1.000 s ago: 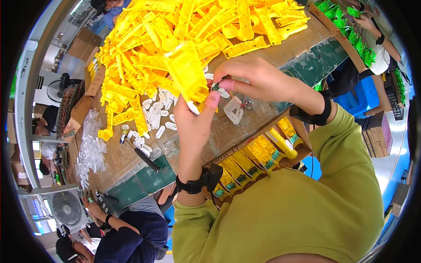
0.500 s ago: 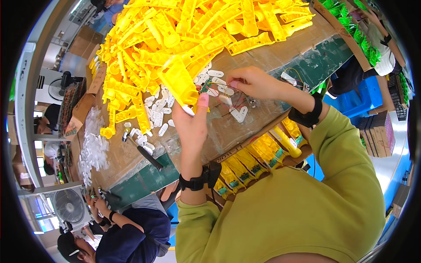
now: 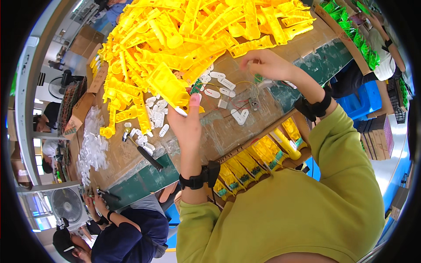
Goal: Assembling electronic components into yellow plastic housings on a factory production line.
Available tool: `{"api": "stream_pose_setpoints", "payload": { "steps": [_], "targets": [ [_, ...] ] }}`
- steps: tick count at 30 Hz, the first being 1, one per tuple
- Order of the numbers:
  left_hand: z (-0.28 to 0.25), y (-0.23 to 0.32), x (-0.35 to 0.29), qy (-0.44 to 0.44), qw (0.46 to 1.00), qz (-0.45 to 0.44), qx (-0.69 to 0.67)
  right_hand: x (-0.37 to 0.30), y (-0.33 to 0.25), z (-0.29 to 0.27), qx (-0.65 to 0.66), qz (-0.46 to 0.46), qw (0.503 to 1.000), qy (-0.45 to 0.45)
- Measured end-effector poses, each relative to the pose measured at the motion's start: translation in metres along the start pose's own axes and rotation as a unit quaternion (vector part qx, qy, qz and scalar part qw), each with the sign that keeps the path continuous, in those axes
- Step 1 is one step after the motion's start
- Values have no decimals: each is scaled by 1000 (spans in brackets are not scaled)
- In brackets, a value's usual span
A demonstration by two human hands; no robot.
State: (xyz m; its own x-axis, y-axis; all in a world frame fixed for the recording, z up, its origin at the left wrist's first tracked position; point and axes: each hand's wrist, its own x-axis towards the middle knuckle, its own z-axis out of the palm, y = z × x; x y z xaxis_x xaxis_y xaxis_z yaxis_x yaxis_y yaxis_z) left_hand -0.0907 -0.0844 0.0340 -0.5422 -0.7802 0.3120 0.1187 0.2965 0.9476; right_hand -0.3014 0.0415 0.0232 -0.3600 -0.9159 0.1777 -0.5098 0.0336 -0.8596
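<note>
My left hand [image 3: 187, 122] grips a yellow plastic part [image 3: 169, 85] with a small green circuit piece at its tip, held just above the cardboard-covered table [image 3: 228, 131]. My right hand [image 3: 264, 65] is out to the right over the table, fingers pinched around thin wires that trail down to a small electronic component [image 3: 253, 103]. White oval plastic pieces [image 3: 219, 85] lie between the two hands. A larger white piece [image 3: 240, 116] rests nearer to me.
A big heap of yellow plastic parts [image 3: 184, 30] covers the far side of the table. Clear bags [image 3: 92, 144] lie at left beside a black-handled tool [image 3: 147, 155]. Assembled yellow items [image 3: 254, 162] sit under the table edge. Green parts [image 3: 346, 26] fill a box at right. Another person [image 3: 118, 232] sits lower left.
My right hand has moved away from my left hand, up and to the right, drawing wires with it. My left hand keeps holding the yellow part.
</note>
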Motion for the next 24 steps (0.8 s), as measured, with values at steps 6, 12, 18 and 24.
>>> {"api": "stream_pose_setpoints", "payload": {
  "steps": [6, 12, 18, 24],
  "targets": [
    [-15, 46, -14, -110, 993, -27, 20, -9, -73, 9, -94, -130, 986, -42],
    [-19, 81, -27, -116, 986, -47, -111, -19, -110, 20, -27, -268, 961, -62],
    [-20, 88, -29, -126, 977, -88, -147, -31, -117, 28, 28, -240, 970, -24],
    [-4, 92, -36, -72, 986, -52, -142, -42, -121, 42, 165, -152, 973, 48]
  ]
}}
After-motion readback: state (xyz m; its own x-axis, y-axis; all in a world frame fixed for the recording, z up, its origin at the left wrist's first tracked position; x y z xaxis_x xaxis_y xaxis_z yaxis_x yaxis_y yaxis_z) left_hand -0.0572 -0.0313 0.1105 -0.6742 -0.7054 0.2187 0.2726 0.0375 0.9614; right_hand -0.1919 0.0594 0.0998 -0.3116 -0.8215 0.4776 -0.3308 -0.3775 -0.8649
